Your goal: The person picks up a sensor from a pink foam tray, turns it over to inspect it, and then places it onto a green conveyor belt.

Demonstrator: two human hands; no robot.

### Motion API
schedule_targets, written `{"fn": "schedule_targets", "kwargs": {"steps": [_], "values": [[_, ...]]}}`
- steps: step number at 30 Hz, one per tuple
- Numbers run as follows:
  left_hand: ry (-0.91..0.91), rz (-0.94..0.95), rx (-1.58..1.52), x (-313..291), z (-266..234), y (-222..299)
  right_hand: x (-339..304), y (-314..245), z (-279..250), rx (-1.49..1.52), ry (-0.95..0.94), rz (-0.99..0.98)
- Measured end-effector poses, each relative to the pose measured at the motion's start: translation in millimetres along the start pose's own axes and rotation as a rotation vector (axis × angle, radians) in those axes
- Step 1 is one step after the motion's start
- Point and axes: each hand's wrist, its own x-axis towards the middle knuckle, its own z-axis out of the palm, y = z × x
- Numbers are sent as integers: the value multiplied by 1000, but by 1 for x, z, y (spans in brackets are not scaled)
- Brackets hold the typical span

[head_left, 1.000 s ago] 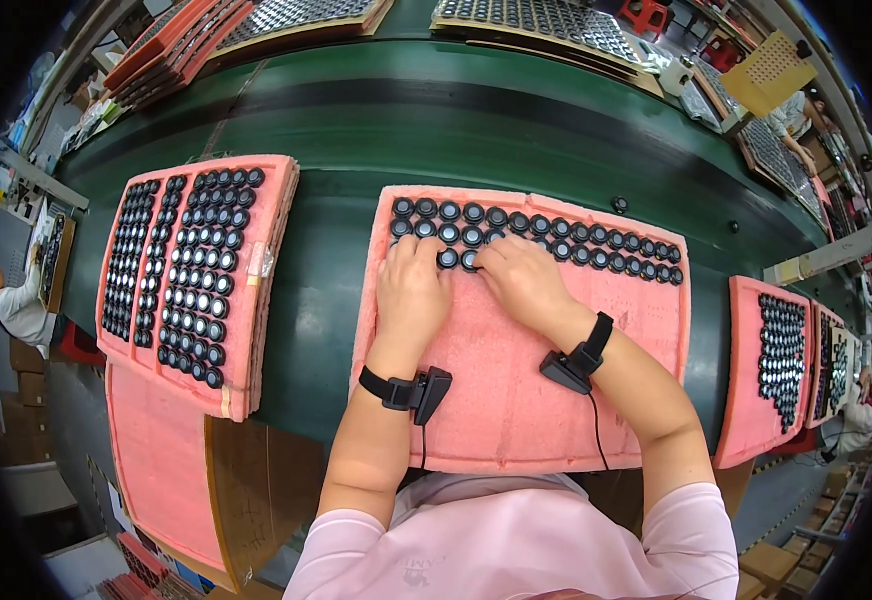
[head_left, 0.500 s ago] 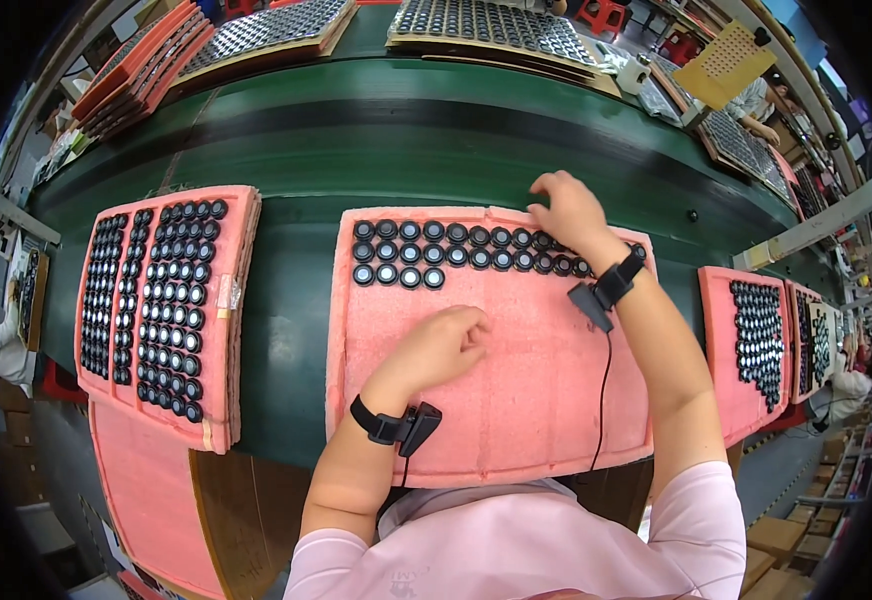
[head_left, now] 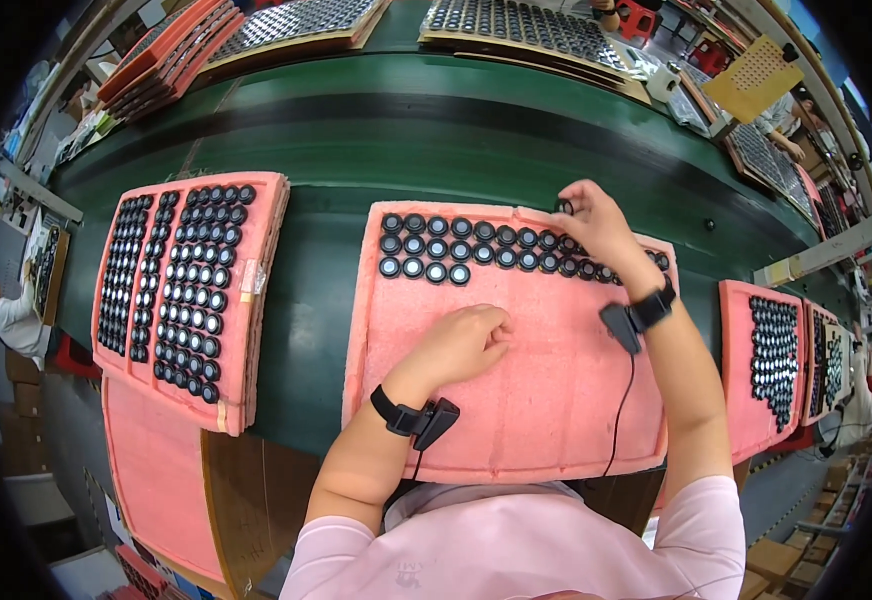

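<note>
A pink foam tray [head_left: 516, 400] lies in front of me, with rows of small black round parts [head_left: 437, 249] with grey centres along its far side. At the tray's far edge my right hand [head_left: 599, 228] pinches one black round part [head_left: 564, 207] between thumb and fingertips. That hand hides some of the parts in the rows below it. My left hand [head_left: 464, 345] hovers over the bare middle of the tray, its fingers curled in; whatever may be inside them is hidden. Each wrist wears a black strap with a small black device and a cable.
At left, a stack of pink trays [head_left: 268, 260] carries more round parts. Another loaded pink tray [head_left: 741, 385] stands at right. Beyond the green conveyor belt [head_left: 356, 120] are further filled trays [head_left: 526, 35]. A loose round part [head_left: 709, 224] lies on the belt. Other people work farther off.
My right hand now shows a black round part in a pinch at the tray's far edge. My left hand stays curled over the tray. The whole view has shifted slightly.
</note>
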Motion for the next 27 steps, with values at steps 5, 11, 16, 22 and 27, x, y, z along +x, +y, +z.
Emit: {"fn": "schedule_targets", "kwargs": {"steps": [5,11,16,22,27], "values": [[6,-24,37,0,-1,7,-92,-25,37,550,-89,-119],[-15,-113,1,4,-2,16,-146,-30,57,803,-118,-25],[170,-133,-199,4,0,25,-158,-17,57,751,-92,-103],[274,-58,-446,-1,8,31,-156,-15,51,471,-2,-364],[194,-18,-473,-2,12,31,-156,-18,53,387,39,-425]]}}
